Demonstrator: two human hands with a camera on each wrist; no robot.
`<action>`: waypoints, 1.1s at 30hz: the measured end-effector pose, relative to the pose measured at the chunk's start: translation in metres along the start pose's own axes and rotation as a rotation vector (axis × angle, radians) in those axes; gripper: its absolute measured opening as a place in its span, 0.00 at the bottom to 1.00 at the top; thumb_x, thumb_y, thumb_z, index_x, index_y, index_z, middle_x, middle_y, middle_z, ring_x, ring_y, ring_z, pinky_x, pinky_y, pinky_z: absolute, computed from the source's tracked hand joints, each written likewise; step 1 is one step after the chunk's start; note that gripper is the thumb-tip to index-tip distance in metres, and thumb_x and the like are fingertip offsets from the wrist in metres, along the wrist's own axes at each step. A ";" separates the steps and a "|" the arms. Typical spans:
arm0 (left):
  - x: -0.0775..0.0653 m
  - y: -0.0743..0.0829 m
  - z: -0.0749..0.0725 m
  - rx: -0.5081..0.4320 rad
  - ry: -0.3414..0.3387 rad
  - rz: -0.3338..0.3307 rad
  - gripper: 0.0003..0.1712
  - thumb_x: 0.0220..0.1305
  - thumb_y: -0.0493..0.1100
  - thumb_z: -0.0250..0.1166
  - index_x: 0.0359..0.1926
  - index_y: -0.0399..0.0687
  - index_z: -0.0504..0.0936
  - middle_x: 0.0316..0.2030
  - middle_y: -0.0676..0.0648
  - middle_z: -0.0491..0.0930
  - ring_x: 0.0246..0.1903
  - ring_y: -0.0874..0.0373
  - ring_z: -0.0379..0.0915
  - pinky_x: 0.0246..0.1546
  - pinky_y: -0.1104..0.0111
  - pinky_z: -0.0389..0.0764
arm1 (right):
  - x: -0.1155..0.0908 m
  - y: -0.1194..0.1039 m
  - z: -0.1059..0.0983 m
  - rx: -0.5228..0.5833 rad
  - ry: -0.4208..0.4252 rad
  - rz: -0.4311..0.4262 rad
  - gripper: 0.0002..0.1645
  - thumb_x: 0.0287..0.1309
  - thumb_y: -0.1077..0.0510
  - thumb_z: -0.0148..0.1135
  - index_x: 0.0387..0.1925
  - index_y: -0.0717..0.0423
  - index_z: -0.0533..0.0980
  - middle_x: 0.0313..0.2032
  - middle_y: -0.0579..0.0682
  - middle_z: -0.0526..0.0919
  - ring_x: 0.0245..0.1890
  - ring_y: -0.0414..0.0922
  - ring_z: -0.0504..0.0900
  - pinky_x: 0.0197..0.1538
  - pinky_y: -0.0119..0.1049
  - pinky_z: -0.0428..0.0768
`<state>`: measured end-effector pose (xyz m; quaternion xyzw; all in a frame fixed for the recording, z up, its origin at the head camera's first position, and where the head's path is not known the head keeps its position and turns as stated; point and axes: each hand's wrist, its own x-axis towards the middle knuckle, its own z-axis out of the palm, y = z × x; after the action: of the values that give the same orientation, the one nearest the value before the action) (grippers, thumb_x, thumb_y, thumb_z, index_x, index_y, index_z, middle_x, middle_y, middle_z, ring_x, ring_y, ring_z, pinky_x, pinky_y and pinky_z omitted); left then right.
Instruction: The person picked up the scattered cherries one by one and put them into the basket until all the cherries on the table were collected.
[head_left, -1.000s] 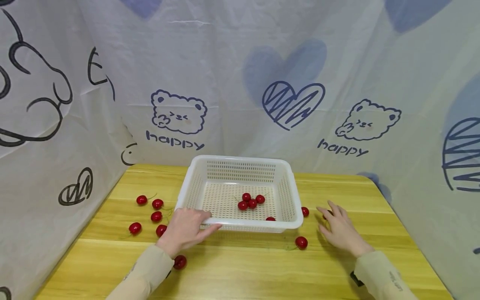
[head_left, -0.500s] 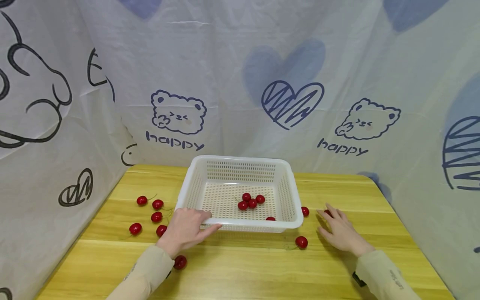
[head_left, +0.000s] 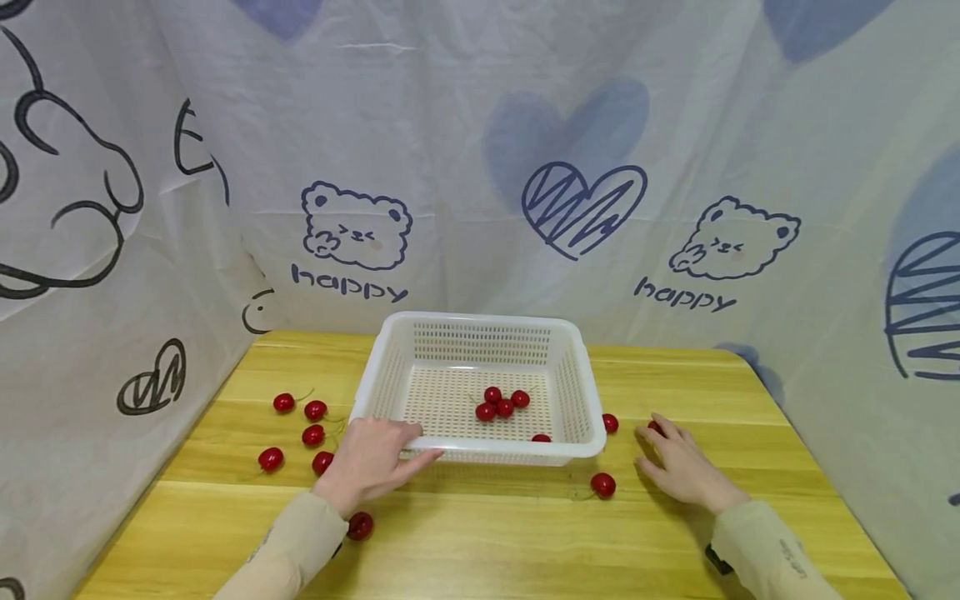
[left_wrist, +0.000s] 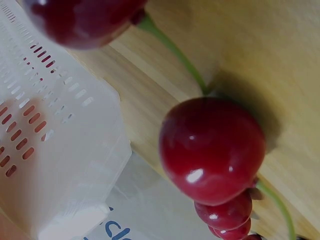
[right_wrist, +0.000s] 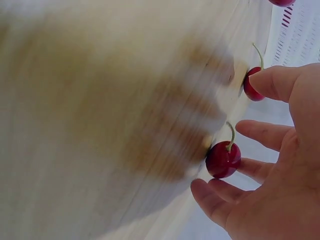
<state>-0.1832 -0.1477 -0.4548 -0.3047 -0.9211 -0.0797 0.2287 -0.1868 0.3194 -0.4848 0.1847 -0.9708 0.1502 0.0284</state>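
Note:
A white perforated plastic basket [head_left: 495, 447] stands on the table with several red cherries [head_left: 505, 408] inside. My left hand [head_left: 367, 458] grips its front left corner, fingers over the rim and thumb along the front; through the basket wall [left_wrist: 65, 145] in the left wrist view, fingers show at the holes. To the right of the basket, my right hand [head_left: 686, 471] reaches low over the wood. Its fingers spread around a stemmed cherry [right_wrist: 223, 160], with the thumb apart from it. A fingertip appears to touch that cherry's side.
Several cherries [head_left: 312, 434] lie left of the basket, and one cherry [head_left: 361, 525] sits by the left wrist. Two more are right of it: one cherry [head_left: 611, 423] beside the wall, another cherry [head_left: 603, 485] nearer the front. A printed cloth [head_left: 465, 167] hangs behind the wooden table [head_left: 480, 542].
The right hand's fingers have shifted slightly around the cherry at their tips, and the cherry shows more between them. The left hand and basket stay in place.

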 end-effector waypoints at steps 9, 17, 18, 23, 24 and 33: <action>0.000 0.001 -0.001 0.004 0.001 -0.005 0.23 0.60 0.68 0.55 0.29 0.57 0.81 0.20 0.57 0.81 0.12 0.68 0.61 0.12 0.74 0.62 | 0.000 0.003 0.001 -0.015 -0.017 0.019 0.27 0.61 0.55 0.59 0.57 0.68 0.70 0.60 0.75 0.62 0.55 0.74 0.63 0.52 0.65 0.67; 0.000 0.001 -0.002 0.005 0.004 -0.007 0.23 0.60 0.68 0.55 0.28 0.57 0.81 0.18 0.58 0.79 0.12 0.68 0.60 0.11 0.75 0.60 | -0.002 0.006 0.003 -0.022 0.036 -0.011 0.24 0.56 0.59 0.62 0.53 0.67 0.73 0.54 0.73 0.69 0.51 0.69 0.68 0.52 0.63 0.67; 0.000 0.001 -0.002 0.005 0.006 -0.005 0.23 0.60 0.68 0.55 0.28 0.57 0.81 0.18 0.57 0.79 0.12 0.68 0.60 0.11 0.74 0.60 | -0.002 0.006 0.002 -0.019 0.045 -0.013 0.24 0.56 0.59 0.63 0.52 0.67 0.74 0.53 0.72 0.70 0.50 0.68 0.69 0.51 0.62 0.67; 0.000 0.001 -0.002 0.000 0.003 -0.004 0.23 0.60 0.68 0.55 0.29 0.57 0.81 0.20 0.57 0.80 0.13 0.68 0.60 0.11 0.75 0.60 | -0.003 0.005 0.001 0.016 0.080 0.001 0.20 0.52 0.62 0.64 0.48 0.65 0.76 0.45 0.64 0.75 0.44 0.61 0.73 0.48 0.58 0.71; 0.000 0.001 -0.002 0.001 0.000 -0.004 0.23 0.60 0.68 0.55 0.29 0.57 0.82 0.20 0.57 0.81 0.13 0.68 0.60 0.11 0.75 0.60 | -0.003 0.005 0.001 0.023 0.088 0.001 0.20 0.52 0.62 0.64 0.47 0.65 0.76 0.43 0.62 0.75 0.42 0.58 0.74 0.47 0.56 0.73; 0.000 0.001 -0.002 0.005 0.001 -0.006 0.23 0.60 0.69 0.55 0.30 0.58 0.82 0.21 0.58 0.80 0.13 0.68 0.59 0.12 0.75 0.60 | -0.003 0.005 -0.002 0.078 0.107 -0.001 0.17 0.49 0.65 0.65 0.44 0.64 0.77 0.36 0.53 0.78 0.37 0.49 0.78 0.41 0.49 0.78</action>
<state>-0.1814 -0.1477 -0.4528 -0.3012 -0.9221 -0.0783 0.2298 -0.1863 0.3253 -0.4843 0.1779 -0.9612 0.1975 0.0733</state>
